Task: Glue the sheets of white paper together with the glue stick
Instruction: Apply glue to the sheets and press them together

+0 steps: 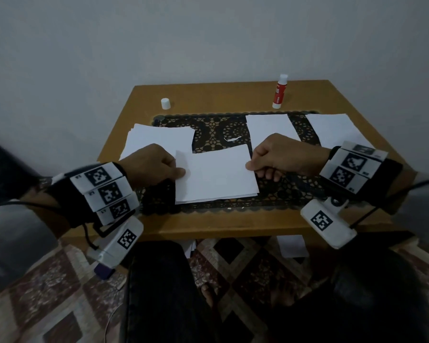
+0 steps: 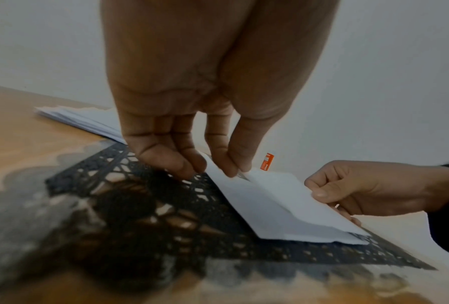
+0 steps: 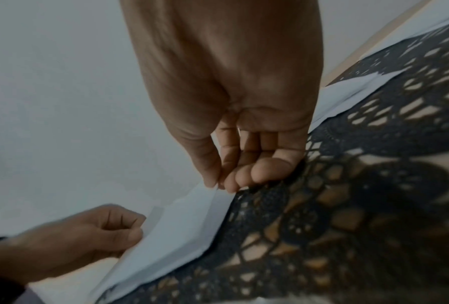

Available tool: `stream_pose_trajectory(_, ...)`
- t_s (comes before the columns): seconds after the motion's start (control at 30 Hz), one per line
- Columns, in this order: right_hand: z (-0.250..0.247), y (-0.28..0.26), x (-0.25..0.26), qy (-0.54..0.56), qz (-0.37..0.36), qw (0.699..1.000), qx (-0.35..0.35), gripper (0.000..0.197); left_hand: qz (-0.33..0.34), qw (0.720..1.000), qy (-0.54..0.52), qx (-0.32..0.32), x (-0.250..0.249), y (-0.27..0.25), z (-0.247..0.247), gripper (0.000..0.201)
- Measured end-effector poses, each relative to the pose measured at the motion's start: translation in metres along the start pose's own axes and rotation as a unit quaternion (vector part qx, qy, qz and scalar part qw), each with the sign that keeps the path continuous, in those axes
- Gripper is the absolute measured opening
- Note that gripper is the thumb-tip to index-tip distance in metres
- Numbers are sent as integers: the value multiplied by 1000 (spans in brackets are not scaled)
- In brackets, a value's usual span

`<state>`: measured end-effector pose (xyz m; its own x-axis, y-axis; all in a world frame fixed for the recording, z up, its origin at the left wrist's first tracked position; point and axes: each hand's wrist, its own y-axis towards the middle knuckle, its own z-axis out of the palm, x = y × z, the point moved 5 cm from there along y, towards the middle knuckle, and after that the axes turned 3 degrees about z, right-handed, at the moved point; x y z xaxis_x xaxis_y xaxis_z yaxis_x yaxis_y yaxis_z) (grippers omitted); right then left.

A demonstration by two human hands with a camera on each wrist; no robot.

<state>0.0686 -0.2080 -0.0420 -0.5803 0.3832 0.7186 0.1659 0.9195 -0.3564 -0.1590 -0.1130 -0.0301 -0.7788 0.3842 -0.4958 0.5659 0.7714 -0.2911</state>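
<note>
A white sheet [image 1: 216, 172] is held just above another sheet lying on the black lace mat [image 1: 208, 129]. My left hand [image 1: 181, 172] pinches its left edge between thumb and fingers, also seen in the left wrist view [image 2: 234, 170]. My right hand [image 1: 249, 167] pinches its right edge, and the right wrist view shows that pinch [image 3: 219, 186]. The top sheet [image 2: 283, 197] sags between both hands. The red glue stick [image 1: 279, 91] stands uncapped at the table's back right, apart from both hands. Its white cap [image 1: 165, 103] stands at the back left.
A stack of white sheets [image 1: 159, 139] lies at the table's left. Two more sheets [image 1: 270, 127] [image 1: 334, 129] lie on the right side of the mat. The wooden table [image 1: 208, 224] backs onto a wall. More paper [image 1: 291, 246] lies on the patterned floor below.
</note>
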Motion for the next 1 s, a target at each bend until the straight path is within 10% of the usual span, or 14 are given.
stream_pose_trajectory(0.8,9,7,1,-169,-66,981,-75,27,21,991,132,-27,-4,9,9,29)
stream_pose_trajectory(1.0,15,-17,21,-329,-92,929,-143,39,185,942,276,-45,-24,-11,19,41)
